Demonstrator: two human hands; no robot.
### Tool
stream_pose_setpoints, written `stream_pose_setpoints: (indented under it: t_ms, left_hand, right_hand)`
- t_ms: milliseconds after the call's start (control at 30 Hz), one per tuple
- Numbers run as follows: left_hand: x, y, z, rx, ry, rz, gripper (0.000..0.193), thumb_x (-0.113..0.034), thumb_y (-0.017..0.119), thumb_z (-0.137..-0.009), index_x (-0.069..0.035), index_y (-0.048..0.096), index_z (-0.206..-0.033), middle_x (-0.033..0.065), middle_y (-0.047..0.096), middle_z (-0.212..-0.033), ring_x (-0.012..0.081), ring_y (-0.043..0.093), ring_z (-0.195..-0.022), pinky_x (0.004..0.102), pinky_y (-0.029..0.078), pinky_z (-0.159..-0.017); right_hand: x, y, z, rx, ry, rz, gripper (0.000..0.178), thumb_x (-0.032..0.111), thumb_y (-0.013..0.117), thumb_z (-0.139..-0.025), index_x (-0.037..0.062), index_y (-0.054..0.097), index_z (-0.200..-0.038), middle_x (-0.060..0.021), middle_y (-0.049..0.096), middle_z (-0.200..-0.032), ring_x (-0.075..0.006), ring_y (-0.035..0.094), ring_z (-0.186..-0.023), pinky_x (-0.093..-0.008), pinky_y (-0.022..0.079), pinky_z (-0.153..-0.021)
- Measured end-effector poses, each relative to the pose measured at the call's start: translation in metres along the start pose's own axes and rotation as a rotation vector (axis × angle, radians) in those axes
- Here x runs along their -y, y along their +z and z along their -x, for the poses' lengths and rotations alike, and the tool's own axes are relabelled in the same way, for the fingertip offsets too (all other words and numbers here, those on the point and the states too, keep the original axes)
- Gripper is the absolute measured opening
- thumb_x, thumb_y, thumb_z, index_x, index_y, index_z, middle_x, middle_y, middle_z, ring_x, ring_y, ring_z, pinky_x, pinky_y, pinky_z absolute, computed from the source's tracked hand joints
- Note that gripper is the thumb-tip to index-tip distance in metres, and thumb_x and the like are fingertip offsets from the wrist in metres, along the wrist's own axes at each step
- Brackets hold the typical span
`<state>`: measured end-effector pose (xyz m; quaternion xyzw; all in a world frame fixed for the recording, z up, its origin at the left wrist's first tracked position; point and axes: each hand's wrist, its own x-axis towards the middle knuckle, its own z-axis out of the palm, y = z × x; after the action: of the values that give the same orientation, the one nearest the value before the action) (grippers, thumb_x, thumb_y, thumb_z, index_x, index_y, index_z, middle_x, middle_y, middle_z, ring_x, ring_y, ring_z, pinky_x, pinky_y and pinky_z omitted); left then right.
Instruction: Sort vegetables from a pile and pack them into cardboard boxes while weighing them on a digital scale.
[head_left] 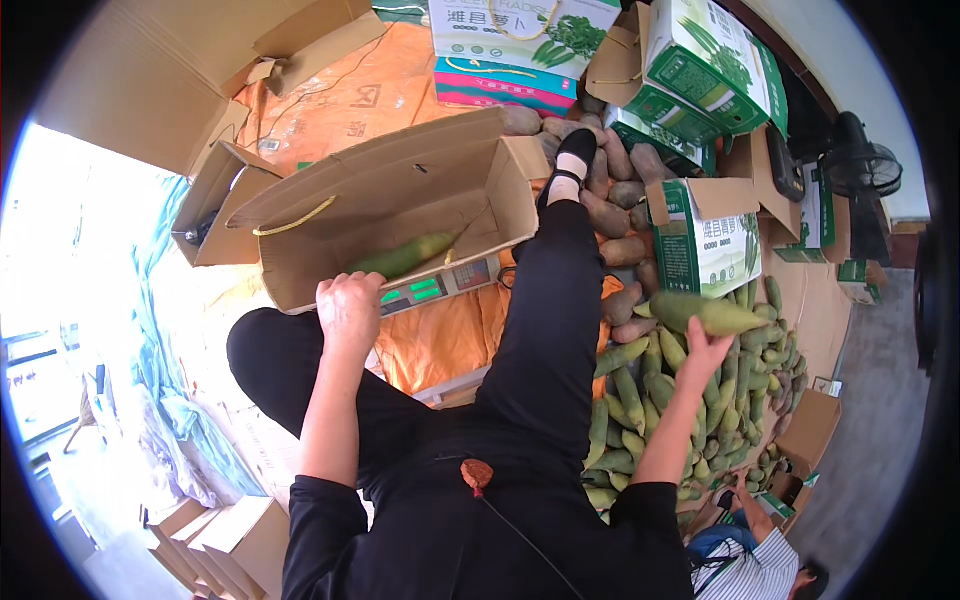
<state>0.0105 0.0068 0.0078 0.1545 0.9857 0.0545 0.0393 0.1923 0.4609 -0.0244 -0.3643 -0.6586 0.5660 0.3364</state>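
An open brown cardboard box point(375, 195) with a yellow rope handle stands in front of me, and a single green radish point(405, 257) lies inside. My left hand point(348, 308) is closed over the near edge of this box at its left part. Out to the right, my right hand point(705, 352) grips another green radish point(715, 314), raised above a large pile of green radishes point(735, 400). A scale point(455, 283) with lit green displays shows along the box's near side; the box hides part of it.
Reddish-brown roots point(610, 213) lie beside my outstretched foot. Printed green-and-white cartons point(705, 240) stand at the right and back. Folded cardboard boxes point(235, 545) lean at lower left. Another person point(755, 560) works at lower right. A black fan point(862, 170) stands far right.
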Motion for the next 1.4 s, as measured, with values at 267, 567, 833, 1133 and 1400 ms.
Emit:
stream_pose_setpoints:
  t_ms: [267, 567, 833, 1133, 1400]
  left_hand:
    - [0.002, 0.003, 0.001, -0.040, 0.001, 0.020, 0.009, -0.013, 0.065, -0.074, -0.013, 0.069, -0.082, 0.0042, 0.065, -0.076, 0.0239, 0.062, -0.080, 0.0389, 0.045, -0.075]
    - [0.002, 0.005, 0.002, -0.003, -0.004, 0.003, 0.009, -0.012, 0.064, -0.074, -0.014, 0.068, -0.081, 0.0038, 0.065, -0.076, 0.0240, 0.062, -0.080, 0.0394, 0.045, -0.073]
    - [0.000, 0.002, -0.005, 0.090, -0.010, -0.124, 0.009, -0.017, 0.060, -0.080, -0.015, 0.067, -0.086, 0.0055, 0.066, -0.084, 0.0252, 0.062, -0.085, 0.0411, 0.045, -0.076]
    - [-0.009, -0.004, -0.003, 0.037, 0.007, -0.005, 0.014, -0.010, 0.062, -0.076, -0.008, 0.066, -0.089, 0.0102, 0.065, -0.084, 0.0296, 0.061, -0.086, 0.0421, 0.044, -0.077]
    - [-0.006, 0.003, -0.006, 0.025, 0.041, 0.004, 0.013, -0.014, 0.061, -0.079, -0.008, 0.066, -0.089, 0.0104, 0.066, -0.084, 0.0307, 0.062, -0.083, 0.0423, 0.046, -0.074]
  right_hand:
    - [0.170, 0.183, -0.003, 0.872, -0.374, -0.182, 0.058, -0.009, 0.069, -0.072, 0.0015, 0.046, -0.124, -0.0122, 0.056, -0.120, -0.0229, 0.054, -0.115, -0.0372, 0.043, -0.098]
    - [0.122, 0.339, 0.063, 1.403, -0.792, 0.603, 0.055, 0.009, 0.074, -0.066, 0.0057, 0.050, -0.115, -0.0155, 0.058, -0.112, -0.0338, 0.054, -0.105, -0.0418, 0.047, -0.089]
    - [0.033, 0.371, 0.084, 1.521, -0.776, 1.076, 0.037, 0.016, 0.069, -0.074, 0.0097, 0.061, -0.109, -0.0133, 0.066, -0.104, -0.0289, 0.062, -0.102, -0.0416, 0.050, -0.083]
    - [0.132, 0.255, 0.037, 1.236, -0.346, 0.118, 0.036, 0.019, 0.070, -0.079, 0.0050, 0.061, -0.112, -0.0112, 0.066, -0.098, -0.0196, 0.064, -0.090, -0.0314, 0.051, -0.078]
    - [-0.010, 0.063, -0.038, 0.373, 0.021, 0.234, 0.024, 0.012, 0.067, -0.083, 0.0019, 0.063, -0.105, -0.0073, 0.067, -0.093, -0.0136, 0.062, -0.084, -0.0277, 0.051, -0.075]
